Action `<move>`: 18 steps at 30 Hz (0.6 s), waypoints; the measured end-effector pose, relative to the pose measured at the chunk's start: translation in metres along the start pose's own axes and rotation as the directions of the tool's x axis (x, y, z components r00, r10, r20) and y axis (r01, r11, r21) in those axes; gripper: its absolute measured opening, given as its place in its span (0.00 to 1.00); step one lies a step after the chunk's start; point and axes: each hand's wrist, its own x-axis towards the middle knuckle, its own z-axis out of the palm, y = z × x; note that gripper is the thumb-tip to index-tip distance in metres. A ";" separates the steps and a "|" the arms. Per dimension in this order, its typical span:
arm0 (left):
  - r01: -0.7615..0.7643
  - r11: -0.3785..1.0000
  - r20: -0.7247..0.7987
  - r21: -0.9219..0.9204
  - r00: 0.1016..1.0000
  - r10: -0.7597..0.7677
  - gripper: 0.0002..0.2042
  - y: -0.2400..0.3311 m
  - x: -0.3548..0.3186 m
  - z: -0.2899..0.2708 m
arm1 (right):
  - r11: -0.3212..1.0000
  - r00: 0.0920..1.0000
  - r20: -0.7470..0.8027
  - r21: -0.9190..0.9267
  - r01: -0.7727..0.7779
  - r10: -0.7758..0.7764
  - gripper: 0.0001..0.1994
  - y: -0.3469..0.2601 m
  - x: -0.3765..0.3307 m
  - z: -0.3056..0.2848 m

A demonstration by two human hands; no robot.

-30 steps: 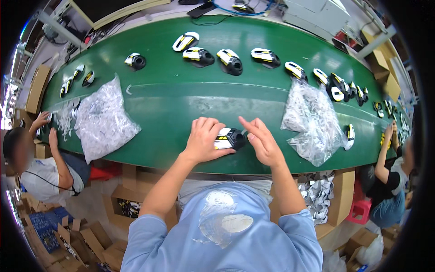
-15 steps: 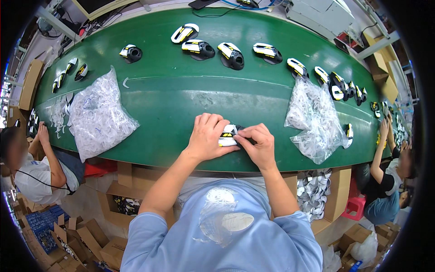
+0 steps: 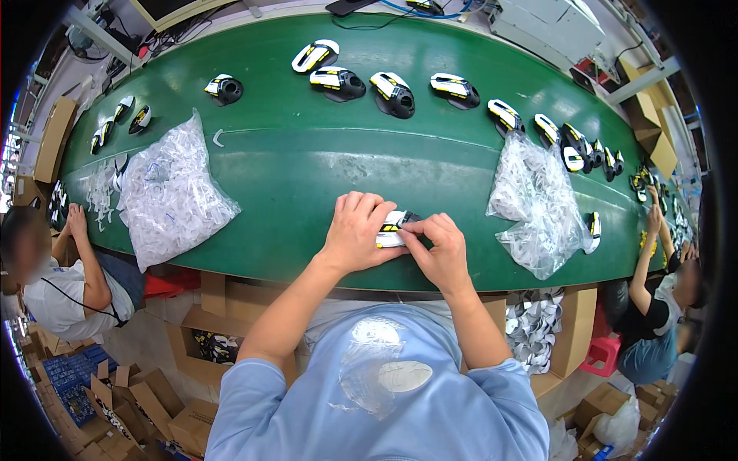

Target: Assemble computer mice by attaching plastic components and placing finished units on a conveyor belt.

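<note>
Two-handed grip (image 3: 361, 230) (image 3: 438, 250) around mouse (image 3: 392, 230)

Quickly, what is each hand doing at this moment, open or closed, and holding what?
Left hand: closed over the black, white and yellow computer mouse on the green belt.
Right hand: fingers pinched at the same mouse's near edge.

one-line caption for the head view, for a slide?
Both hands, left hand and right hand, hold a mouse shell at the green belt's near edge.

Green table (image 3: 307, 161); two clear bags of white parts (image 3: 173, 196) (image 3: 534, 203); row of black-white-yellow mouse shells (image 3: 392, 92) along far edge; cardboard boxes (image 3: 146, 399) below.
</note>
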 end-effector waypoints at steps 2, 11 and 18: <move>-0.015 1.000 -0.006 0.004 1.000 0.015 0.36 0.001 0.000 -0.003 | 0.998 0.999 -0.005 0.053 -0.035 0.035 0.06 0.001 0.002 0.001; -0.077 0.997 0.024 -0.013 0.997 0.077 0.40 0.000 -0.001 -0.004 | 0.993 0.991 -0.096 0.081 -0.086 0.093 0.06 0.007 -0.010 -0.004; -0.069 0.998 0.055 0.005 0.996 0.068 0.36 -0.002 -0.001 -0.004 | 0.994 0.999 0.023 0.105 0.029 -0.031 0.07 0.001 -0.005 0.011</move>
